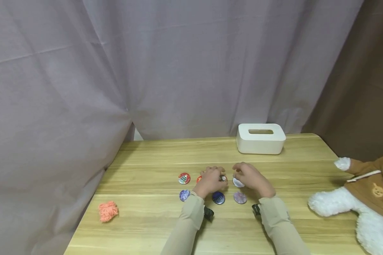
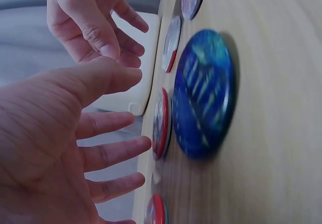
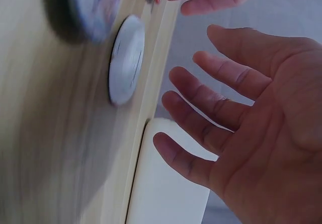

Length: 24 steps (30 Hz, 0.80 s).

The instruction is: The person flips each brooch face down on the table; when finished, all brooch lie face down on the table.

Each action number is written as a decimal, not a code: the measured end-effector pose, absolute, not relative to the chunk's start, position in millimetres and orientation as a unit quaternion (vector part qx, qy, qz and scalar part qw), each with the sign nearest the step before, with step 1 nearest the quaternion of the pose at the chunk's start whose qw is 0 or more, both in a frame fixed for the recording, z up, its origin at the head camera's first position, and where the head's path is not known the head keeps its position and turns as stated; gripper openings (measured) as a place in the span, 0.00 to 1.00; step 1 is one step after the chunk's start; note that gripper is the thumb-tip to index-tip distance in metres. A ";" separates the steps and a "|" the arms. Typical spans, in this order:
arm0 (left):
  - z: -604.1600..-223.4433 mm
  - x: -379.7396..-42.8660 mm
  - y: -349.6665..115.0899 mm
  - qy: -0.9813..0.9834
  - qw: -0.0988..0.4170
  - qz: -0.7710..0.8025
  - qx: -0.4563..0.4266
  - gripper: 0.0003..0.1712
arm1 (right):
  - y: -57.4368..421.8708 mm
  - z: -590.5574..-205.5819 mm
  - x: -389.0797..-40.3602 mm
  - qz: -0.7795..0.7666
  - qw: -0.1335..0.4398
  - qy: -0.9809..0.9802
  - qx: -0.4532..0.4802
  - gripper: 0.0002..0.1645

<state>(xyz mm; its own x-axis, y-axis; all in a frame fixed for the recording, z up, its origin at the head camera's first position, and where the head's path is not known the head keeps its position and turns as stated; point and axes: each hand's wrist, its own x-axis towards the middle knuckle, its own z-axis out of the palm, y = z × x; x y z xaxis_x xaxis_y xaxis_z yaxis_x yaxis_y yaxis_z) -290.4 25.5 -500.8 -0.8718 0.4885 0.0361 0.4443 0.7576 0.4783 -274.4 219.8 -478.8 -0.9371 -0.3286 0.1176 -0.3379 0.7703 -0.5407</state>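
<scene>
Several round button badges lie on the wooden table in two rough rows. My left hand (image 1: 211, 180) hovers over the back row with fingers spread, holding nothing; it partly hides a red badge (image 1: 198, 179) and a dark badge with a red edge (image 1: 223, 178). A dark blue badge (image 2: 205, 94) lies just below that hand. My right hand (image 3: 256, 103) is above a white badge (image 3: 127, 60), fingers loosely bent and apart from it. A lilac badge (image 1: 240, 197) sits nearer me. On the left are a red badge with a tree (image 1: 184, 178) and a violet-blue badge (image 1: 184, 195).
A white tissue box (image 1: 261, 139) stands at the table's back right, before a grey curtain (image 1: 185, 71). A coral yarn bundle (image 1: 108, 211) lies at the left. At the right edge sits a white plush toy (image 1: 367, 202) in a brown top.
</scene>
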 end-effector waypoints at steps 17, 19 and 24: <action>-498.1 -288.1 3.4 0.941 0.053 0.243 0.230 0.34 | 190.6 -484.6 -281.6 0.313 -0.002 -0.930 0.194 0.20; -499.5 -288.3 3.1 0.941 0.052 0.243 0.228 0.33 | 188.8 -484.1 -280.4 0.319 -0.004 -0.927 0.195 0.20; -503.5 -287.8 1.2 0.944 0.047 0.241 0.221 0.31 | 184.0 -484.2 -277.0 0.332 -0.009 -0.923 0.195 0.23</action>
<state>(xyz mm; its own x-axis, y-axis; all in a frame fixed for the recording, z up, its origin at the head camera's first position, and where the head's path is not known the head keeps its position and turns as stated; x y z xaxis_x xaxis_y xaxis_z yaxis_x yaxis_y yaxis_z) -287.8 1.2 -503.5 -0.8984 0.4389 0.0183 0.3941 0.7869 0.4749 -277.0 184.0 -484.2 -0.9240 -0.3656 0.1124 -0.3532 0.7030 -0.6172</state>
